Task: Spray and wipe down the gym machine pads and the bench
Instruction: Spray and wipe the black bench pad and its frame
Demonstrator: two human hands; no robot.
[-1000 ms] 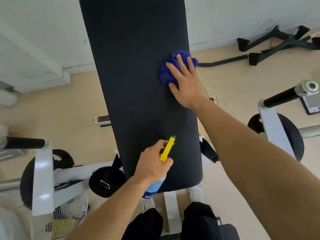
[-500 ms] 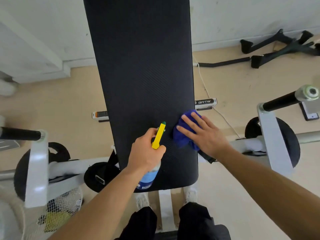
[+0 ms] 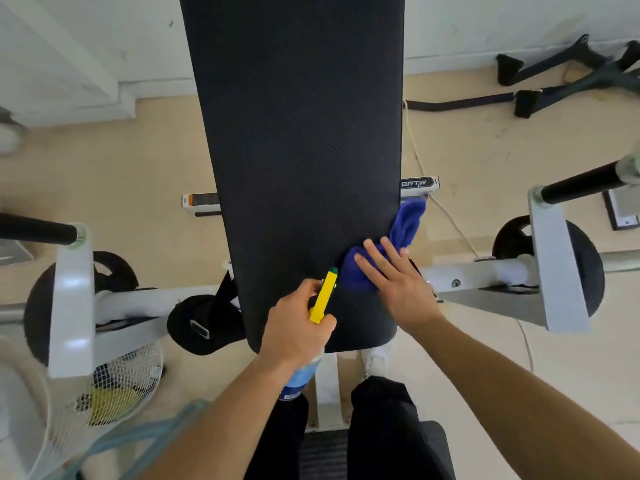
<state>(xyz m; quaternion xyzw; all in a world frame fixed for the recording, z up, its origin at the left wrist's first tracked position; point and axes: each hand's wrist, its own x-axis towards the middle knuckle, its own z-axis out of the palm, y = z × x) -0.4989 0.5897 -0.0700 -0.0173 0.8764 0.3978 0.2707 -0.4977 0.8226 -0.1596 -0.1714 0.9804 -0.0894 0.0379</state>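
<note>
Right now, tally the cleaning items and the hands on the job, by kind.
Blue cloth: 1
Spray bottle: 1
Hands: 2, left hand and right hand
Bench pad: 1
Total: 5

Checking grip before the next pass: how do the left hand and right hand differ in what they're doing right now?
The left hand is curled shut around the spray bottle, held just above the bench pad; the right hand lies flat, fingers spread, pressing the blue cloth onto the pad. The left hand sits near the pad's middle, the right hand at its right edge, where the cloth hangs over. Both work at the near end of the pad.
</note>
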